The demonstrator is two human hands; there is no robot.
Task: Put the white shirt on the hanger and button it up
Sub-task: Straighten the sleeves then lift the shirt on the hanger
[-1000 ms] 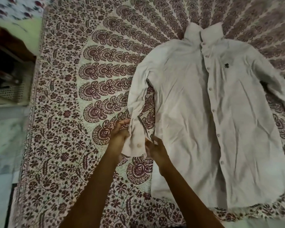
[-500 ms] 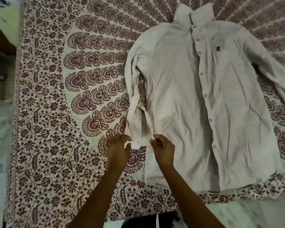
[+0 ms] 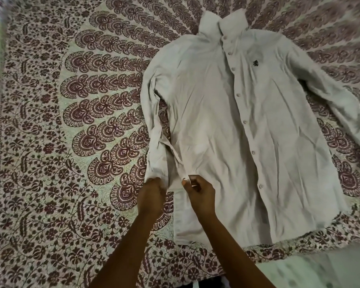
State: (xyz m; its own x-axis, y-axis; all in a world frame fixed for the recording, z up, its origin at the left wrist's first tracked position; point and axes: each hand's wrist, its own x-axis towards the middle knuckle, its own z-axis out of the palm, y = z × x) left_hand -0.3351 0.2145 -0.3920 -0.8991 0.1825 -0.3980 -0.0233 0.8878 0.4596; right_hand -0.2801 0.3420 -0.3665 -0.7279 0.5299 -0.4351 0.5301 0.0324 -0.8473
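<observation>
Paisley bedspread (image 3: 81, 142) carries the white shirt (image 3: 227, 125), lying flat, front placket seemingly closed. Both hands work its near sleeve cuff (image 3: 173, 179): left hand (image 3: 150, 196) grips one edge, right hand (image 3: 200, 194) pinches the other. Buttoning that cuff looks next. No hanger shows; far sleeve is cut off.

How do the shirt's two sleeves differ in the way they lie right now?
The sleeve by the hands runs straight down beside the shirt's body; the other sleeve angles outward, away from the body. The near sleeve's cuff is pinched between the left hand and right hand; the far sleeve lies untouched, its cuff cut off by the picture's edge. Both are white, wrinkled, and rest on the patterned bedspread.
</observation>
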